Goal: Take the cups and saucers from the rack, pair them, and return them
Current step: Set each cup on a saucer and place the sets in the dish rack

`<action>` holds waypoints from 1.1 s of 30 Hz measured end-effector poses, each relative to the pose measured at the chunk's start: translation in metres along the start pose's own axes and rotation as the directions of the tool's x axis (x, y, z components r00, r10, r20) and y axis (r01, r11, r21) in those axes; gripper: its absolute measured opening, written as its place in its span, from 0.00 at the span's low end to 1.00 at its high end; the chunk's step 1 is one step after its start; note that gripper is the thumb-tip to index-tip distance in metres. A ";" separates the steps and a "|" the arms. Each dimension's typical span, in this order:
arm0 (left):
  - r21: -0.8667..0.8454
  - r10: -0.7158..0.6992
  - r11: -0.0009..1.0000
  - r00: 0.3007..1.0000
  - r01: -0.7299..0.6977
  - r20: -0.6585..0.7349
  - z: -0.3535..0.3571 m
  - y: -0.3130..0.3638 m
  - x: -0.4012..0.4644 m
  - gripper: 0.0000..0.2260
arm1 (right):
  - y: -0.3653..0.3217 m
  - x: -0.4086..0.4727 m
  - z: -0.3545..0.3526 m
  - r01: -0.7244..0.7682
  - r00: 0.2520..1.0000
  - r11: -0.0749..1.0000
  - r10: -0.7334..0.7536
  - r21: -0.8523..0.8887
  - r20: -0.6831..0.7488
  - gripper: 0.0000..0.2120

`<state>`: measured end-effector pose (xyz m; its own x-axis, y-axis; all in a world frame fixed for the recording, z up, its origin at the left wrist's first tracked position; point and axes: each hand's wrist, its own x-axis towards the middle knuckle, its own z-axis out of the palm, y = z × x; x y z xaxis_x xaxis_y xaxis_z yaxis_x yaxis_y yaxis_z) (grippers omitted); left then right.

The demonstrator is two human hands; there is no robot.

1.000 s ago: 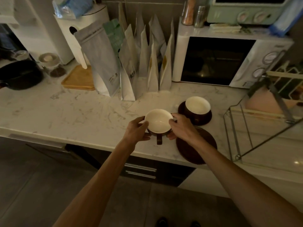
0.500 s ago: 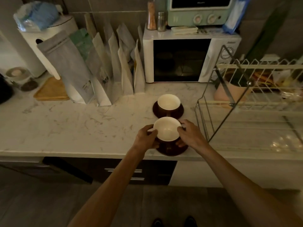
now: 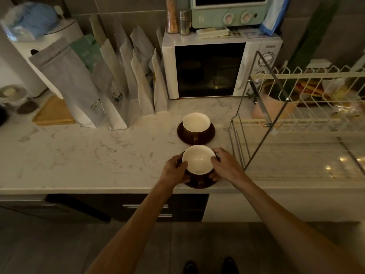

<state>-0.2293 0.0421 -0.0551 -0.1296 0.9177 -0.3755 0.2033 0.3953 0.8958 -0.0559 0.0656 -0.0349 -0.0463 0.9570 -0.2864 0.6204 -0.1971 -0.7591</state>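
Note:
A brown cup with a white inside (image 3: 198,160) sits on a dark brown saucer (image 3: 199,184) at the counter's front edge. My left hand (image 3: 174,171) grips the saucer's left rim, fingers against the cup. My right hand (image 3: 224,165) holds the right side of the same cup and saucer. Just behind stands a second cup (image 3: 196,123) on its own saucer (image 3: 209,135), untouched. The wire dish rack (image 3: 296,123) stands to the right; its lower shelf shows no cups.
A white microwave (image 3: 221,70) with a green toaster oven (image 3: 229,11) on top stands behind the cups. Several upright paper bags (image 3: 126,84) line the wall to the left. A wooden board (image 3: 53,113) and a white appliance (image 3: 39,56) are far left.
One second ago both hands held the cup in the air left of the bare saucer. They carried it right and set it on that saucer, and now grip lower, around the saucer's rim.

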 end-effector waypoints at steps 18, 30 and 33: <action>0.148 0.067 0.988 0.993 -0.052 -0.101 -0.017 -0.010 0.004 0.24 | 0.010 0.001 -0.002 0.071 0.983 0.982 -0.098 -0.174 -0.156 0.21; -0.171 -0.149 0.974 0.989 0.151 0.025 -0.016 -0.002 0.005 0.22 | 0.021 0.010 0.004 -0.039 0.998 0.993 0.034 0.115 0.043 0.26; -0.150 -0.124 0.980 0.991 0.131 0.060 -0.015 0.000 0.005 0.16 | 0.021 0.009 0.004 -0.020 0.998 0.991 0.013 0.133 0.055 0.22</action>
<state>-0.2442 0.0461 -0.0539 -0.0952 0.8625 -0.4970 0.0365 0.5019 0.8641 -0.0469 0.0691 -0.0557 -0.0814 0.9412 -0.3278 0.5115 -0.2429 -0.8243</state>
